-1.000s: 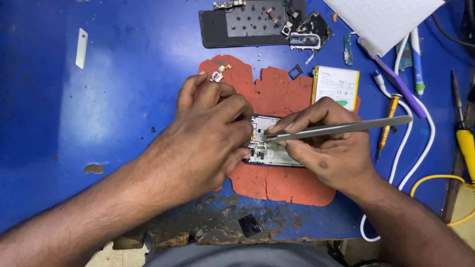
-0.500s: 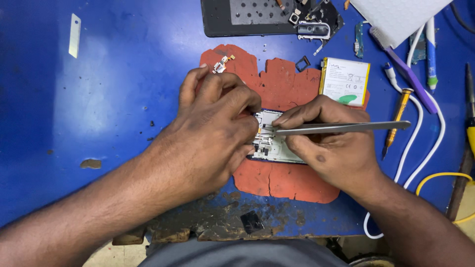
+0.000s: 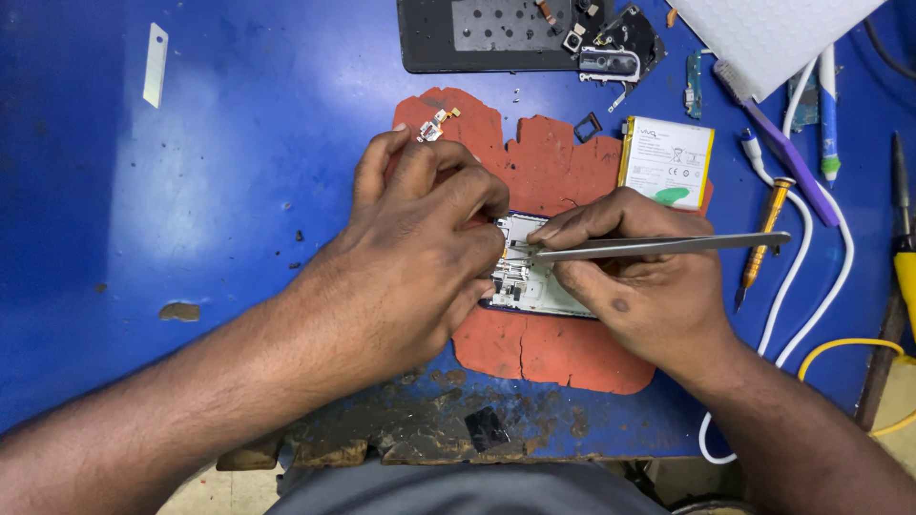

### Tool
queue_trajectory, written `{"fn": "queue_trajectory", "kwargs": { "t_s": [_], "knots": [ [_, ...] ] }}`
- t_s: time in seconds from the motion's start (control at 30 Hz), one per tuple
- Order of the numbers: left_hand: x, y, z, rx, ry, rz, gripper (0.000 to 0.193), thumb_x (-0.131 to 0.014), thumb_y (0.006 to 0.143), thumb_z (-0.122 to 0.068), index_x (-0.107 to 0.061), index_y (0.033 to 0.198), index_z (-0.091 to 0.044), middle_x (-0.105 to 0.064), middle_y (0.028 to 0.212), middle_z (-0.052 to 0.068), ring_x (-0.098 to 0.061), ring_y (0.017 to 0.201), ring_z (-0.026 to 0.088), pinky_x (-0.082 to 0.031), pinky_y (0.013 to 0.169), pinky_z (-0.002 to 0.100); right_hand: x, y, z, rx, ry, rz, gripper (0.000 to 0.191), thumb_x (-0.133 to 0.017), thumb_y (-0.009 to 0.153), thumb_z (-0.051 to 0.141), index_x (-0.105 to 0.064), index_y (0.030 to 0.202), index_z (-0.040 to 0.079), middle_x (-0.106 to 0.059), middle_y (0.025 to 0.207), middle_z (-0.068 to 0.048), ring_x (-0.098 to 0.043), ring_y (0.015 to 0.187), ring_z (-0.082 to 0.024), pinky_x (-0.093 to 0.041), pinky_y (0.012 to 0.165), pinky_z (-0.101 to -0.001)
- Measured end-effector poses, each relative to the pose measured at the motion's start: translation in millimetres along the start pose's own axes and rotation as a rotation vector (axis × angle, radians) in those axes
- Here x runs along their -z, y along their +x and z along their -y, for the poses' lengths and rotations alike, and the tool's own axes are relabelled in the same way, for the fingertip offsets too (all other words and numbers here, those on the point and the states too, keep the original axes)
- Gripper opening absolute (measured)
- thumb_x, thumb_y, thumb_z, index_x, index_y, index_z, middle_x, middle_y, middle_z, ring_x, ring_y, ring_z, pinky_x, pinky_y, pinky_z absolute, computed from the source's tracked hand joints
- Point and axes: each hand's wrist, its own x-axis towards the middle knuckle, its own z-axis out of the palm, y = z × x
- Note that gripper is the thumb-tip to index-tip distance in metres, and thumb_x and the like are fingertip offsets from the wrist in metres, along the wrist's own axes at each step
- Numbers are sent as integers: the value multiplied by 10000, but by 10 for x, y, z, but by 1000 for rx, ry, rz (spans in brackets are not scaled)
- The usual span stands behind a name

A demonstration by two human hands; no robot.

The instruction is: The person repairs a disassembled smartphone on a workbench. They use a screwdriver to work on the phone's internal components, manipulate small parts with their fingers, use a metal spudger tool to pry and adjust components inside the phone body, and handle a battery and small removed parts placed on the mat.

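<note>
An opened phone (image 3: 530, 277) lies on a worn red mat (image 3: 553, 162) on the blue bench, its white inner frame showing between my hands. My left hand (image 3: 420, 248) lies over the phone's left part and presses it down, fingers curled. My right hand (image 3: 634, 281) pinches metal tweezers (image 3: 658, 247), whose tips point left into the phone's insides near my left fingertips. Much of the phone is hidden under both hands.
A phone battery (image 3: 666, 162) rests at the mat's right edge. A black tray with small parts (image 3: 496, 36) sits at the top. Screwdrivers (image 3: 763, 234), a white cable (image 3: 811, 277), a purple tool (image 3: 787, 162) and a yellow wire crowd the right. A small flex part (image 3: 429, 129) lies on the mat.
Both hands stay on the phone. The tweezers have shifted only slightly and now lie nearly level; the view has moved a little.
</note>
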Motion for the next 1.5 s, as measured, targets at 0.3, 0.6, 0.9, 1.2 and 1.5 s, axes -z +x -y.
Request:
{"fn": "queue_trajectory", "kwargs": {
  "t_s": [0.3, 0.6, 0.9, 1.2, 1.5],
  "knots": [
    [-10, -4, 0, 9, -7, -1, 169, -779, 775, -124, -752, 909, -25, -583, 1213, 122, -462, 1281, 317, -213, 1162, 640, -2, 28, 8, -2, -74, 17, 158, -712, 830, -75, -637, 944, 5, -796, 1026, -122, -780, 926, -141, -634, 799, -264],
    [-14, -8, -22, 26, 13, -6, 151, -769, 783, -123, -755, 910, -41, -579, 1207, 116, -459, 1294, 317, -190, 1151, 688, 27, 106, 13, -140, 2, 56, 153, -717, 828, -54, -667, 959, 7, -762, 906, -72, -653, 773, -73, -528, 660, -222],
    [-9, -16, -32, 42, 26, -9, 177, -741, 806, -116, -754, 959, -27, -575, 1226, 113, -449, 1300, 335, -207, 1129, 703, 27, 195, 44, -197, 49, 53, 152, -706, 797, -58, -656, 924, 10, -702, 809, -35, -613, 682, -39, -492, 568, -200],
    [-18, -13, -30, 31, 4, -18, 209, -740, 830, -148, -755, 1005, -36, -574, 1241, 113, -437, 1300, 338, -208, 1137, 676, 30, 211, 52, -243, 70, 62, 163, -683, 798, -73, -660, 936, 10, -700, 809, -40, -618, 676, -39, -494, 558, -204],
    [-24, -16, -30, 38, 2, -26, 192, -752, 804, -137, -754, 974, -47, -581, 1232, 101, -445, 1298, 342, -217, 1138, 660, 12, 128, 4, -177, 196, 64, 197, -654, 860, -111, -632, 1032, -17, -743, 970, -82, -686, 857, -74, -567, 733, -217]
  ]
}}
